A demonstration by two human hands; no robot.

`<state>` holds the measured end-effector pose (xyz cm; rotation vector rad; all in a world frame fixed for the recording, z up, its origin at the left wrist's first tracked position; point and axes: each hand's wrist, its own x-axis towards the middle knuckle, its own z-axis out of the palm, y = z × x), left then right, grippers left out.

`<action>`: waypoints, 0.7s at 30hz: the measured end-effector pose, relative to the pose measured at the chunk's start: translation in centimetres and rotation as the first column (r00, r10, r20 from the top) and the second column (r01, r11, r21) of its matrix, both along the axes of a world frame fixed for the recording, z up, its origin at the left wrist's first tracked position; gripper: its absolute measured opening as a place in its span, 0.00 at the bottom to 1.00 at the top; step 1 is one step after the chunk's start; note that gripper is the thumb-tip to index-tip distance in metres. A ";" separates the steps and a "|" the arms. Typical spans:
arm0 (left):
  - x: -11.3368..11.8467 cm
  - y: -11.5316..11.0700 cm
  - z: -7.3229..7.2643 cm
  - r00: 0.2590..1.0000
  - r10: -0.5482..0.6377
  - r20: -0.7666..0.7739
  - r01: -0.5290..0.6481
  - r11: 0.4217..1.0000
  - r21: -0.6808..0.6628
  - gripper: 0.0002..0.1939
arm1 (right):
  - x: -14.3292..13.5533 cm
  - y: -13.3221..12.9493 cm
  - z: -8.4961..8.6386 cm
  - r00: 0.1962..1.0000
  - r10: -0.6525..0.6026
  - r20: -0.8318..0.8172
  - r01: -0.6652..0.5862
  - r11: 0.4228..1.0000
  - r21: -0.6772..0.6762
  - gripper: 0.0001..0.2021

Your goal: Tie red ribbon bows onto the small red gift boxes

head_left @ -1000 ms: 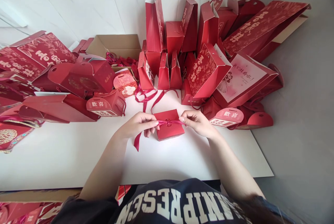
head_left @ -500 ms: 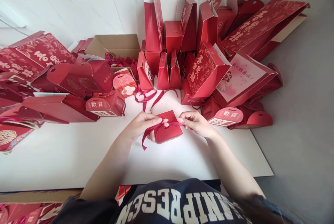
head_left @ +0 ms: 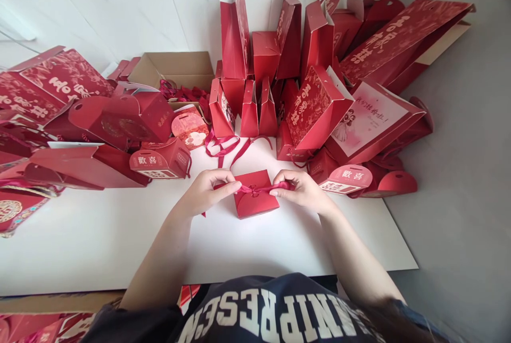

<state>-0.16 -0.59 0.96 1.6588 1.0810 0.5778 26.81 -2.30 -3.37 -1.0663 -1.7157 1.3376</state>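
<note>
A small red box (head_left: pixel 257 205) rests on the white table in front of me. Across its top runs a dark red ribbon (head_left: pixel 261 189), crossed or knotted at the middle of the box. My left hand (head_left: pixel 211 191) pinches the ribbon at the box's left side, and a loose end hangs below that hand. At the right side my right hand (head_left: pixel 297 189) is closed on the other part of the ribbon. The ribbon is stretched between the two hands.
Red gift boxes (head_left: pixel 151 114) crowd the left. More red boxes (head_left: pixel 249 108) and bags stand at the back and right. A cardboard box (head_left: pixel 179 66) holds ribbons. Loose ribbon (head_left: pixel 221 146) lies behind the small box. A grey wall (head_left: pixel 459 162) borders the right.
My left hand has moved slightly left, off the box's middle, and its fingers no longer show under the box's left edge. The ribbon is now drawn straighter, with a small knot visible.
</note>
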 end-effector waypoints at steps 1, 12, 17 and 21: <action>0.2 -0.1 0.1 0.999 0.020 -0.050 -0.019 1.000 0.014 0.16 | 0.0 -0.1 0.1 0.999 -0.014 0.032 0.013 0.999 0.048 0.12; 1.4 -1.1 -0.3 0.963 0.053 -0.264 0.097 0.845 0.525 0.05 | -0.8 -0.6 0.5 0.987 -0.053 0.155 -0.011 0.922 0.386 0.05; 1.3 -0.6 -1.3 0.961 0.010 -0.275 0.198 0.669 0.717 0.04 | -1.0 -0.6 0.5 0.985 -0.040 0.167 -0.049 0.866 0.497 0.02; 0.9 -0.5 -2.3 0.964 0.019 -0.265 0.212 0.543 0.812 0.06 | -1.0 -0.4 -0.2 0.974 -0.090 0.207 -0.053 0.800 0.598 0.03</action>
